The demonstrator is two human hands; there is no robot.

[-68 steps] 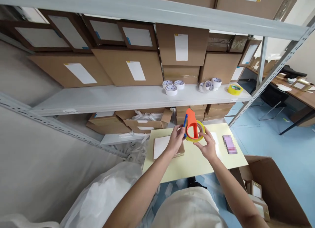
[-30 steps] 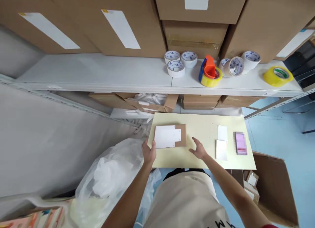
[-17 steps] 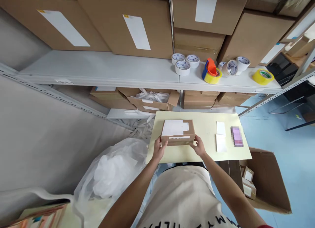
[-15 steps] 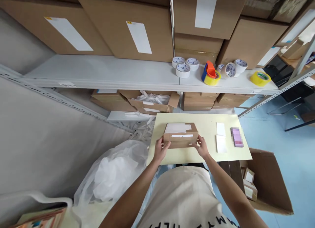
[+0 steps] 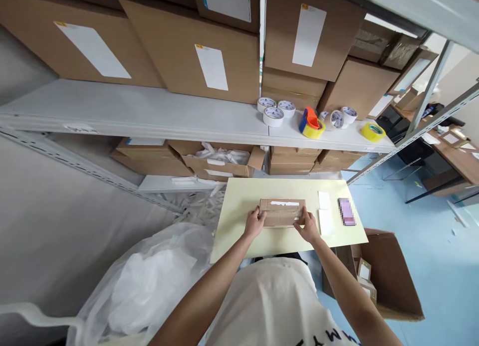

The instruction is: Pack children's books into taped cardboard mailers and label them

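A small brown cardboard box [image 5: 281, 216] is between my hands over the pale yellow table [image 5: 239, 239]. A torn white paper strip runs along its upper part, and clear tape crosses the side facing me. My left hand [image 5: 255, 223] grips the box's left end, thumb toward me. At the right end, my right hand [image 5: 308, 227] holds it with thumb and fingers pinched on the near corner. Whether the box rests on the table or is slightly lifted, I cannot tell. To the right lie white paper cards [image 5: 325, 221] and a purple phone-shaped thing [image 5: 347, 211], blurred out.
A grey shelf [image 5: 168, 111] stands beyond the table, with large cartons [image 5: 179, 52], white tape rolls [image 5: 273, 116] and a tape dispenser [image 5: 312, 124]. An open carton [image 5: 400, 276] with small boxes is on the floor at right. A plastic bag [image 5: 157, 281] bulges at left.
The box has tipped so its white-labelled top no longer shows and the taped side faces up toward me. Both hands stay on its ends. My view has shifted somewhat.
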